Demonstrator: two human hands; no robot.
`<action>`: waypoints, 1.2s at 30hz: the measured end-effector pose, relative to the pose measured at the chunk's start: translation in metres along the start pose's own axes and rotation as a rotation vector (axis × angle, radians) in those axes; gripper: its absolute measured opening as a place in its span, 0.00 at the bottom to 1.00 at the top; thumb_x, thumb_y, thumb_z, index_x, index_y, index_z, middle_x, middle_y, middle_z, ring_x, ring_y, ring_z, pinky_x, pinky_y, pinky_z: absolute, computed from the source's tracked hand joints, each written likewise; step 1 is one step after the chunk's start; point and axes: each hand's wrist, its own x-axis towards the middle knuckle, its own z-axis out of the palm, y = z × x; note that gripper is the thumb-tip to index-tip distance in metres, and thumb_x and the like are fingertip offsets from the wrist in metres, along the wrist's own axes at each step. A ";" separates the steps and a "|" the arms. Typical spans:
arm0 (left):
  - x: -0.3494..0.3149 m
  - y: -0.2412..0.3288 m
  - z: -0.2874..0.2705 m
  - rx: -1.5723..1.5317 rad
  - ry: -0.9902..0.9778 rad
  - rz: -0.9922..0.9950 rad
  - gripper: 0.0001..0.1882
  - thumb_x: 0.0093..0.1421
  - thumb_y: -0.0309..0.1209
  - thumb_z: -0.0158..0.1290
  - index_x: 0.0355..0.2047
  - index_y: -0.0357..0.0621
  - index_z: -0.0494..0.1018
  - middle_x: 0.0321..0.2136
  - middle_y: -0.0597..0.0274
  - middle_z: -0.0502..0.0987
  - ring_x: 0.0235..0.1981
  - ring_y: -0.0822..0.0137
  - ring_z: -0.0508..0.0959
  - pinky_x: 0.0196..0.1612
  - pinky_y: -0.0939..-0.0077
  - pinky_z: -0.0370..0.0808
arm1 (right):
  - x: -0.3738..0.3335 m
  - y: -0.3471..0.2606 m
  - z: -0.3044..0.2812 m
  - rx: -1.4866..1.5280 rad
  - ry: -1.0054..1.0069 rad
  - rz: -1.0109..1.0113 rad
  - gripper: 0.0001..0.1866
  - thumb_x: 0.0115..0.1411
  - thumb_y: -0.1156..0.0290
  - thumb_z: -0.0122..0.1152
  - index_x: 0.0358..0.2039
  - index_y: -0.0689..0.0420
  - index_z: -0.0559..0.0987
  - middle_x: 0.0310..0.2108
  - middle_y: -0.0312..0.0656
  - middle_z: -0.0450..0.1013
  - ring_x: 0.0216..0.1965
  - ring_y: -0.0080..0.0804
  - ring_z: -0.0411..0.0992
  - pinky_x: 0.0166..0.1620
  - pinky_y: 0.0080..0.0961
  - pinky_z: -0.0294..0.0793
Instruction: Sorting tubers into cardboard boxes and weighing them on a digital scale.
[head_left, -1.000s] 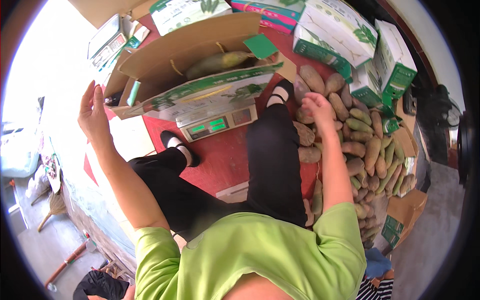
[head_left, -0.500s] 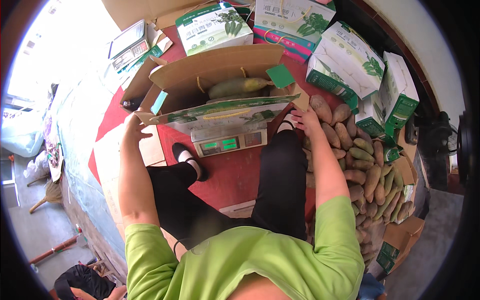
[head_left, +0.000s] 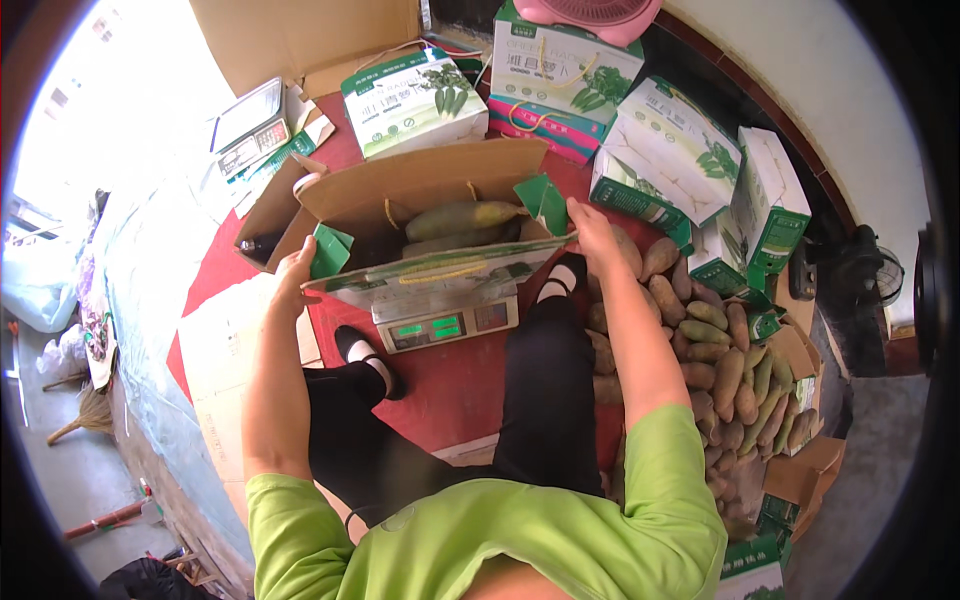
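Note:
An opened white-and-green cardboard box (head_left: 445, 285) sits on a digital scale (head_left: 450, 326) with lit green displays. Inside lie long green radishes (head_left: 460, 218), and yellow cord handles hang at the box's walls. My left hand (head_left: 294, 274) grips the left end of the box by its green end flap (head_left: 330, 250). At the opposite end, my right hand (head_left: 594, 236) is closed on the corner near another green flap (head_left: 543, 203). Part of each hand's fingers is hidden behind the cardboard.
A heap of radishes (head_left: 735, 375) lies right of my leg. Closed white-and-green cartons (head_left: 415, 105) stand at the back and right, near a pink fan (head_left: 595, 15). A second scale (head_left: 250, 120) rests at the back left. Flattened cardboard (head_left: 235, 360) covers the red mat at left.
My hands have gone from spread fingers beside the box to holding its two ends. The green end flaps now stand folded inward. The view has also shifted slightly.

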 end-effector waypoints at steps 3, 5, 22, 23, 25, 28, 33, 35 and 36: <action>-0.003 0.004 -0.006 -0.067 0.025 -0.033 0.36 0.56 0.65 0.44 0.46 0.45 0.71 0.39 0.56 0.74 0.37 0.56 0.76 0.41 0.43 0.72 | 0.005 -0.002 0.000 0.050 -0.083 0.064 0.19 0.64 0.56 0.48 0.42 0.60 0.76 0.36 0.38 0.73 0.35 0.26 0.70 0.38 0.25 0.69; -0.008 0.007 -0.006 -0.209 -0.021 -0.052 0.34 0.54 0.67 0.44 0.41 0.48 0.72 0.36 0.60 0.74 0.36 0.62 0.75 0.37 0.49 0.75 | 0.008 -0.006 0.005 0.101 -0.159 0.004 0.17 0.67 0.61 0.43 0.41 0.59 0.75 0.37 0.39 0.74 0.36 0.27 0.73 0.37 0.27 0.73; -0.044 -0.143 -0.173 -0.777 0.151 -0.023 0.40 0.56 0.70 0.34 0.51 0.52 0.69 0.48 0.65 0.73 0.52 0.64 0.68 0.56 0.60 0.58 | -0.071 -0.104 0.170 0.010 -0.449 0.087 0.18 0.61 0.46 0.50 0.34 0.48 0.74 0.23 0.26 0.64 0.22 0.16 0.58 0.25 0.17 0.56; -0.055 -0.159 -0.191 -0.822 0.237 -0.007 0.41 0.55 0.71 0.35 0.52 0.51 0.69 0.49 0.64 0.73 0.51 0.61 0.69 0.53 0.60 0.63 | -0.073 -0.101 0.186 -0.003 -0.554 0.039 0.18 0.61 0.46 0.50 0.31 0.48 0.73 0.22 0.26 0.63 0.20 0.16 0.57 0.22 0.16 0.55; -0.075 -0.160 -0.195 -0.924 0.230 0.029 0.35 0.58 0.66 0.36 0.54 0.57 0.67 0.48 0.62 0.74 0.48 0.60 0.72 0.48 0.60 0.71 | -0.083 -0.101 0.208 -0.082 -0.531 0.021 0.21 0.61 0.46 0.49 0.34 0.52 0.75 0.21 0.28 0.63 0.19 0.16 0.57 0.19 0.18 0.57; -0.114 -0.200 -0.230 -0.910 0.239 0.176 0.34 0.61 0.63 0.33 0.55 0.52 0.65 0.43 0.61 0.74 0.42 0.60 0.74 0.45 0.58 0.74 | -0.109 -0.092 0.265 -0.089 -0.631 -0.021 0.23 0.59 0.48 0.54 0.33 0.59 0.76 0.24 0.35 0.69 0.15 0.21 0.60 0.15 0.22 0.58; -0.186 -0.280 -0.289 -0.953 0.277 0.137 0.37 0.59 0.65 0.34 0.56 0.50 0.64 0.50 0.60 0.72 0.48 0.54 0.71 0.50 0.54 0.70 | -0.152 -0.054 0.352 -0.184 -0.827 -0.063 0.29 0.58 0.46 0.56 0.46 0.61 0.70 0.38 0.45 0.73 0.31 0.27 0.72 0.24 0.26 0.71; -0.215 -0.314 -0.299 -0.945 0.481 -0.034 0.40 0.56 0.68 0.37 0.57 0.50 0.63 0.49 0.60 0.72 0.49 0.55 0.71 0.50 0.55 0.71 | -0.192 -0.068 0.352 -0.257 -0.931 0.061 0.30 0.56 0.47 0.56 0.47 0.63 0.69 0.39 0.48 0.73 0.38 0.35 0.74 0.40 0.30 0.74; -0.219 -0.326 -0.307 -0.939 0.432 -0.021 0.44 0.54 0.70 0.37 0.59 0.49 0.59 0.50 0.59 0.70 0.49 0.56 0.70 0.50 0.53 0.70 | -0.189 -0.031 0.373 -0.294 -0.826 0.049 0.31 0.56 0.48 0.57 0.48 0.63 0.68 0.40 0.50 0.73 0.39 0.36 0.74 0.42 0.31 0.74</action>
